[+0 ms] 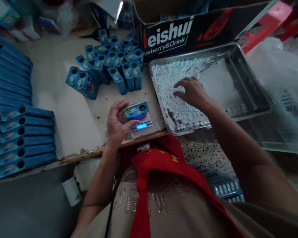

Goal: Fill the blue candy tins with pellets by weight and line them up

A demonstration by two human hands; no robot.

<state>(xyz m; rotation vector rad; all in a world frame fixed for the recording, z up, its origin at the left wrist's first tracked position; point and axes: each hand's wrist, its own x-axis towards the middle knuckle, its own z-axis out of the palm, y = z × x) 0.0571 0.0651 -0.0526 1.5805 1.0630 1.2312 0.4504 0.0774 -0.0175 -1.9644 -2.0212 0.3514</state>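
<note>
A small digital scale (148,123) with a lit blue display lies near the table's front edge. On it rests a blue printed box (133,111) with a round dark hole in its top. My left hand (118,120) curves around the left end of that box, fingers and thumb apart; whether it touches the box is unclear. Over a metal tray (253,86) at the right hovers my right hand (192,92), thumb and fingers spread, holding nothing visible. Small pale-blue and white pellets (164,77) cover much of the tray's left half.
Several similar blue boxes (116,77) stand upright behind the scale. Rows of blue boxes (27,138) line the table's left side. Behind the tray is a black carton (176,36) with white lettering. A clear plastic bag (280,76) lies at the right.
</note>
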